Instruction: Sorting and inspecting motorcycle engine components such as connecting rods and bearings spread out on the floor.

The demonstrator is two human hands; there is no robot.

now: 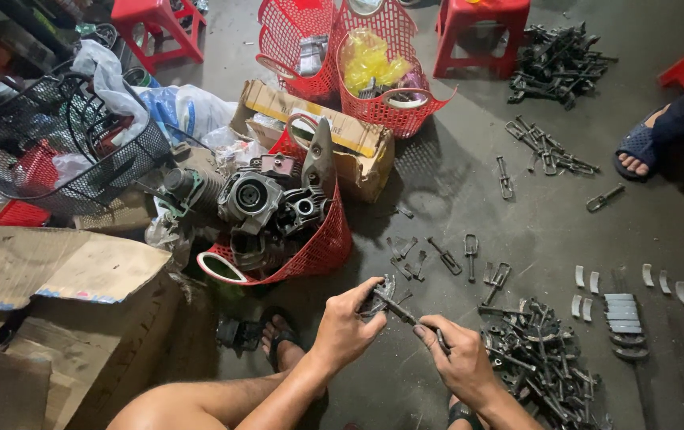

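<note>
Low down, left hand and right hand both clasping one metal part, bare floor beyond.

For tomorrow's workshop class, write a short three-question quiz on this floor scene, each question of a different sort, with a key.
1. True or false: both hands grip the same dark metal part.
2. Which holds the engine parts? A) wire basket B) red plastic basket C) cardboard box
3. Fill in: the pale curved pieces lie in a row on the ____.

Key:
1. True: left hand and right hand hold it between them.
2. B, the red plastic basket.
3. Floor.
</note>
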